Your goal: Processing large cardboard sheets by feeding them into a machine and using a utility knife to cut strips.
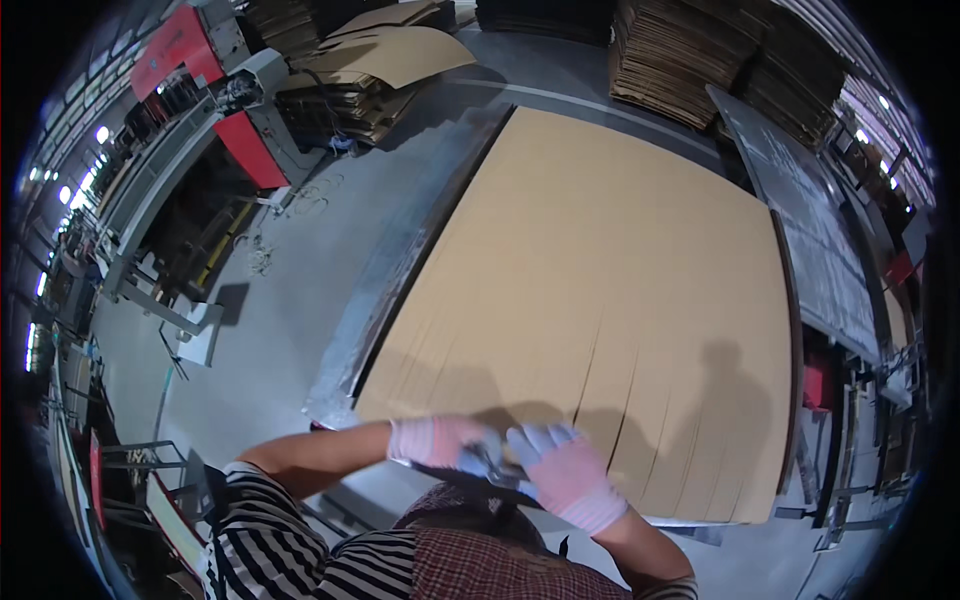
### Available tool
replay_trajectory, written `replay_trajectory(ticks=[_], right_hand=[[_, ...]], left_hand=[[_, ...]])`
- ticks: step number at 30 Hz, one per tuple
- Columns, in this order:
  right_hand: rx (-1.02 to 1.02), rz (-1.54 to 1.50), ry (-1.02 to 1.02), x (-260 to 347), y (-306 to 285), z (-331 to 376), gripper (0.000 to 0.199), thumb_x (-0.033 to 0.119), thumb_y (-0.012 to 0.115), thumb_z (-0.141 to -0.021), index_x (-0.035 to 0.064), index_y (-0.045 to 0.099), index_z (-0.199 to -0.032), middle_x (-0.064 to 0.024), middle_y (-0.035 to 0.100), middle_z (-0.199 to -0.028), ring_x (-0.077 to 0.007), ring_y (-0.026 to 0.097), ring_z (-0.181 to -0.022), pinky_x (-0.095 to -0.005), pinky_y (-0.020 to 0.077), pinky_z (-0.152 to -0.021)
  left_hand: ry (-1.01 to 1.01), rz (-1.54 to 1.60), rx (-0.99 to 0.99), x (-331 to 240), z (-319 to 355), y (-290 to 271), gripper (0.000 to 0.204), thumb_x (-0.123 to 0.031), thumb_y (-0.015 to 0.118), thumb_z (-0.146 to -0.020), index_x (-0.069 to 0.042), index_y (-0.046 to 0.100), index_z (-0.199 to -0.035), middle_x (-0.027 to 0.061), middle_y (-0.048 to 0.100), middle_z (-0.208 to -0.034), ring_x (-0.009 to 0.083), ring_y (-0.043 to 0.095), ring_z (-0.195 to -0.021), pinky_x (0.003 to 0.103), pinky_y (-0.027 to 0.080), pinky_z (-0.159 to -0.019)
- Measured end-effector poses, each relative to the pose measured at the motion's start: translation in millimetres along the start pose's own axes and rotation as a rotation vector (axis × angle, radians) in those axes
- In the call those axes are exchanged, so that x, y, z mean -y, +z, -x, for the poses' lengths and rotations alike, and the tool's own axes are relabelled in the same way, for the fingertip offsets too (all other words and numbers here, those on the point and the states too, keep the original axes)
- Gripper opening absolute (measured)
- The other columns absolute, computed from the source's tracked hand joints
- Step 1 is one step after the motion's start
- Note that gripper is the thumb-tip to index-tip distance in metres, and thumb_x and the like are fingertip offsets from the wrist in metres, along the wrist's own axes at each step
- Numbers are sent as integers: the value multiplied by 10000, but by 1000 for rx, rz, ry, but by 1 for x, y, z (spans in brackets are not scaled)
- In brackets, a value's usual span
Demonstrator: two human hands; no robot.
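A wide tan cardboard sheet [610, 240] lies in front of me, with several long narrow slits running inward from its near edge. Both hands wear pink and white gloves with bluish-grey fingers, and they come close together at that near edge. My left hand [447, 443] has its fingers closed around a small greyish object [503, 474], whose kind is hard to make out. Beside it, my right hand [568, 472] has its fingers stretched out toward the left hand, over the sheet's edge, with the thumb near the grey object. Shadows fall across the near part of the sheet.
Left stands a grey and red machine [250, 150]. Stacks of cardboard [685, 60] rise at the back, and loose sheets [395, 55] top another pile. A long grey panel [800, 220] runs along the right side. Scraps [260, 255] litter the grey floor [285, 310].
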State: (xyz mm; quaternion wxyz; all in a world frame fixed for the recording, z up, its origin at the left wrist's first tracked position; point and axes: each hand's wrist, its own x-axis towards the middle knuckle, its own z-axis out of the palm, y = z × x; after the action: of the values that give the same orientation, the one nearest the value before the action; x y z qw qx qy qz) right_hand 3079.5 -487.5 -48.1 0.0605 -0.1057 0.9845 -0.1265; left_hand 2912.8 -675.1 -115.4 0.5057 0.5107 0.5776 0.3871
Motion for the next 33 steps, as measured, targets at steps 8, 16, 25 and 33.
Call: replay_trajectory(ticks=[8,16,25,33], right_hand=[[410,-775,366,108,188,61,476,252,657,-881,8,510,-1263,-164,657,-1060,-309,649,-992,-400,525,-855],[-284,-918,739,248,197,-16,521,186,612,-925,64,403,-1386,-214,685,-1064,-433,649,-998,-473,521,-820],[-27,-561,1173,377,229,-140,573,259,535,-944,104,341,-1461,-252,654,-1079,-428,633,-961,-510,497,-820],[84,-444,1372,407,203,-173,425,239,489,-954,81,411,-1341,-224,657,-1043,-419,651,-938,-527,513,-783]], left_hand=[[-213,-821,-124,47,139,-26,420,-290,724,-822,-107,643,-1192,137,646,-1193,336,628,-1072,413,488,-953],[-256,-1265,350,94,127,-110,572,-417,811,-729,-130,634,-1191,109,626,-1142,330,617,-1079,432,515,-893],[-147,-1125,475,138,133,-124,567,-405,855,-687,-118,659,-1135,125,638,-1106,342,636,-1037,453,533,-833],[-132,-1160,414,135,136,-124,568,-426,880,-640,-112,663,-1061,99,657,-1113,318,643,-1045,439,540,-820]])
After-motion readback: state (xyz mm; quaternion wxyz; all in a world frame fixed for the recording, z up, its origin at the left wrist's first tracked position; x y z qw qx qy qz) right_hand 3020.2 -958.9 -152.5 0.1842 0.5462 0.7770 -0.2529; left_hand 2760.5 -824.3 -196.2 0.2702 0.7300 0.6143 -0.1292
